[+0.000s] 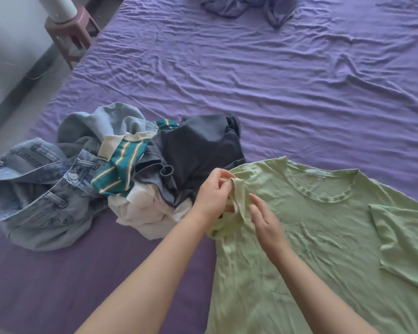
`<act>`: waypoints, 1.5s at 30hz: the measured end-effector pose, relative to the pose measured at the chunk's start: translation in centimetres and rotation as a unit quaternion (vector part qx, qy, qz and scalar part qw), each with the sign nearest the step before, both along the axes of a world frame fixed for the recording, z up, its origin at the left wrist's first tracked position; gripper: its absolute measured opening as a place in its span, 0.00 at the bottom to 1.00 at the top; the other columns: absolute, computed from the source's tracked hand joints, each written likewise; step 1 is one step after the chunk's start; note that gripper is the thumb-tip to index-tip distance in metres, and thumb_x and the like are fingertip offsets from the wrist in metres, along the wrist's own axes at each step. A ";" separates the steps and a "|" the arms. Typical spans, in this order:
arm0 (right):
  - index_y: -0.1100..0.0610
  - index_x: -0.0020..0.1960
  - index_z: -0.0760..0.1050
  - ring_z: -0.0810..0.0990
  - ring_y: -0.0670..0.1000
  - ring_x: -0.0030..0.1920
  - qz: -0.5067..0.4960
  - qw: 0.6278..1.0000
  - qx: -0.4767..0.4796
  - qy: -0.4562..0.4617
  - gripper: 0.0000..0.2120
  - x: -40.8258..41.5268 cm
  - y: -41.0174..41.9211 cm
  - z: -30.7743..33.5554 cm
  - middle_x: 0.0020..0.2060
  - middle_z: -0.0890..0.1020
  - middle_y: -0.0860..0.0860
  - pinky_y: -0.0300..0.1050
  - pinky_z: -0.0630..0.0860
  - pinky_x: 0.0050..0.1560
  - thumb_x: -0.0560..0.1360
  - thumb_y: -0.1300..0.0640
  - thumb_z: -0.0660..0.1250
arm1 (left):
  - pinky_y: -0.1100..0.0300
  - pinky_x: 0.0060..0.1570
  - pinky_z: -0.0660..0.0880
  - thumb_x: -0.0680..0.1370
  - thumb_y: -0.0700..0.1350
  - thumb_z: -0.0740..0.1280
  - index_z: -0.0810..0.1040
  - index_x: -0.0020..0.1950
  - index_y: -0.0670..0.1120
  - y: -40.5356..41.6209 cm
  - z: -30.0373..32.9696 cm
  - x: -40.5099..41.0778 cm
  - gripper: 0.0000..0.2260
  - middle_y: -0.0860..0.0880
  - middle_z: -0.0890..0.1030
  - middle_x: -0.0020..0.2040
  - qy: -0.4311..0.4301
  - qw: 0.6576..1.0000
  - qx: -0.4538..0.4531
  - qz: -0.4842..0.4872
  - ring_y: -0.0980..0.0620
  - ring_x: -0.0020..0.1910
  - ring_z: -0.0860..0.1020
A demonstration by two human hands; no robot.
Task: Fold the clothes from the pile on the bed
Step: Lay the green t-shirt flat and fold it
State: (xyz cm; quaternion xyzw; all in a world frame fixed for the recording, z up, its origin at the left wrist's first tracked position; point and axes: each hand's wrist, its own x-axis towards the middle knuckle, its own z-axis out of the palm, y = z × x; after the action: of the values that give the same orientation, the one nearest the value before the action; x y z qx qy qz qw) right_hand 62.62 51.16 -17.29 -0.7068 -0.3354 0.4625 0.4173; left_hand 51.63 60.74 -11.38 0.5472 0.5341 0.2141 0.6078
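A light green T-shirt (pixel 323 232) lies spread on the purple bed sheet (pixel 251 80), neckline towards the far side, its right sleeve folded inward. My left hand (pixel 212 194) pinches the bunched left sleeve of the shirt at its left edge. My right hand (pixel 266 222) rests just to the right on the same sleeve, fingers partly apart and touching the cloth. To the left sits the pile of clothes (pixel 121 169): light blue jeans (pixel 41 189), a teal striped shirt (pixel 121 165), a dark grey garment (pixel 198 150) and white cloth (pixel 145 213).
A crumpled purple-grey cloth (pixel 251 6) lies at the far end of the bed. A small reddish stool (pixel 73 37) with a white cylinder on it stands off the bed's left edge. The floor shows along the left side.
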 end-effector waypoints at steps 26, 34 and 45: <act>0.48 0.76 0.49 0.56 0.54 0.74 0.141 0.909 -0.159 -0.358 0.35 7.0 -6.1 -5.0 0.76 0.43 0.51 0.51 0.62 0.69 0.76 0.47 0.64 | 0.33 0.66 0.32 0.78 0.65 0.53 0.34 0.76 0.53 -5.2 -10.6 3.2 0.37 0.45 0.35 0.77 0.529 0.641 0.311 -0.462 0.40 0.74 0.33; 0.45 0.75 0.54 0.48 0.57 0.76 0.240 0.827 -0.230 -0.453 0.31 5.8 -15.8 -5.0 0.76 0.52 0.53 0.63 0.48 0.71 0.75 0.41 0.60 | 0.35 0.64 0.29 0.79 0.60 0.53 0.47 0.78 0.53 -16.3 -10.8 3.1 0.30 0.44 0.42 0.77 0.425 0.677 0.336 -0.499 0.40 0.75 0.37; 0.50 0.56 0.81 0.79 0.59 0.58 0.245 0.806 -0.190 -0.504 0.36 5.1 -30.0 -3.0 0.58 0.80 0.57 0.63 0.77 0.48 0.50 0.43 0.81 | 0.38 0.69 0.35 0.81 0.53 0.53 0.40 0.77 0.53 -29.9 -10.8 2.5 0.29 0.46 0.37 0.77 0.425 0.694 0.244 -0.528 0.42 0.75 0.34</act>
State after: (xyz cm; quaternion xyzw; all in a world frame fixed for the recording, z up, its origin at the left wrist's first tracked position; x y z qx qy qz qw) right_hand 67.74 21.18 -20.26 -0.8001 -0.5657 0.1827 -0.0802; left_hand 54.11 30.80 -22.20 0.9009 0.2880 -0.2744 0.1736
